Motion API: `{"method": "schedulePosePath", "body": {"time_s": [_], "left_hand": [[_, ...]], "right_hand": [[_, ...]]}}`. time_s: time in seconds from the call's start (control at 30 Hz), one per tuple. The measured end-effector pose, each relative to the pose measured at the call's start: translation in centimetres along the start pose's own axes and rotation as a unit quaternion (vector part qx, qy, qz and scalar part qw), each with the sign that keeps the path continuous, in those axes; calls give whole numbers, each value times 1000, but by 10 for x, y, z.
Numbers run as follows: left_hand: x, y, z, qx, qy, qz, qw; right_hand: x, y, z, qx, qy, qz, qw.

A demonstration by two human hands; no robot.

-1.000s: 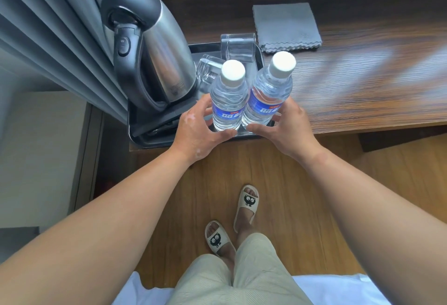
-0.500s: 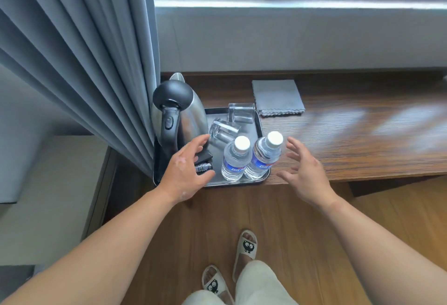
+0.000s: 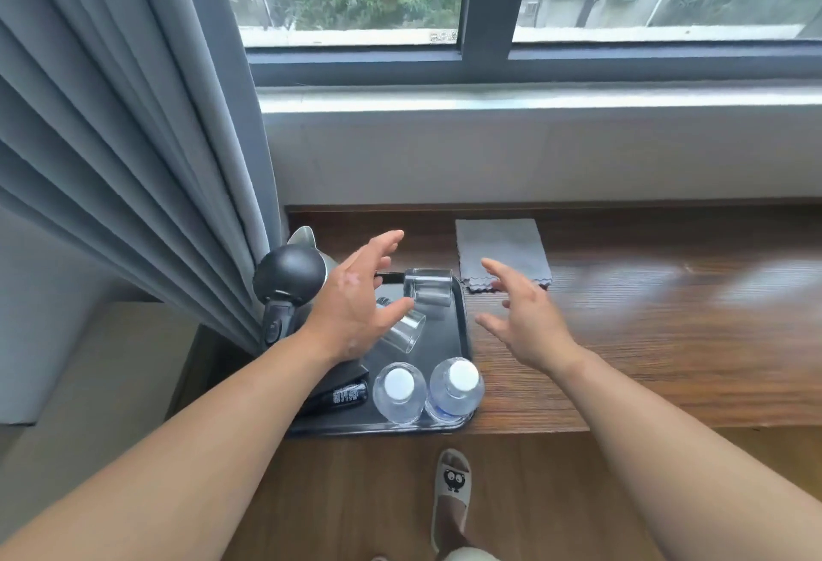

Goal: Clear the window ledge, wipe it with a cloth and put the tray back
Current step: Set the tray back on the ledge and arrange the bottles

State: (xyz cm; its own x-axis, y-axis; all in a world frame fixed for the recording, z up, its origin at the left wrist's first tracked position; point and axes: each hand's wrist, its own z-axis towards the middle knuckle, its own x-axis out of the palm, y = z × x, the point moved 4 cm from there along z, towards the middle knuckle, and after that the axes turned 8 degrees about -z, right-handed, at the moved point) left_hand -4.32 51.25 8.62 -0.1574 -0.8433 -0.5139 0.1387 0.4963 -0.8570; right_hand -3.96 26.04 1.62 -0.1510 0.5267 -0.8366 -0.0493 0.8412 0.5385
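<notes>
Both hands hover spread and empty over the tray (image 3: 462, 338) at the ledge's (image 3: 645, 360) left end: left hand (image 3: 356, 307) above the glasses, right hand (image 3: 525, 320) beside. Best grip is opposite rims, lifted level, since bottles (image 3: 427, 391) and kettle (image 3: 289, 285) could topple. Cloth (image 3: 502, 249) lies just behind.

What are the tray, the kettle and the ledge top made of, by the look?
Black rectangular tray: looks like plastic or coated metal, smooth and semi-gloss, with soft reflections along its raised rim; which one is unclear. Kettle: brushed steel body showing at the spout, under a matte black, probably plastic, lid and handle. Brown ledge top: wood or wood-look laminate, with visible grain and a light sheen from the window.
</notes>
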Motion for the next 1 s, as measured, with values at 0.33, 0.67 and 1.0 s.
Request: {"method": "schedulePosePath", "body": {"time_s": [0.33,0.67,1.0], "left_hand": [[22,27,7,-98,-42,-15,994],[27,37,-15,-160,-89,-107,977],[38,44,-32,-182,-78,-146,969]], "right_hand": [[59,29,106,-168,150,-179,958],[93,34,137,-203,198,-294,913],[66,8,110,-151,146,-83,974]]}}
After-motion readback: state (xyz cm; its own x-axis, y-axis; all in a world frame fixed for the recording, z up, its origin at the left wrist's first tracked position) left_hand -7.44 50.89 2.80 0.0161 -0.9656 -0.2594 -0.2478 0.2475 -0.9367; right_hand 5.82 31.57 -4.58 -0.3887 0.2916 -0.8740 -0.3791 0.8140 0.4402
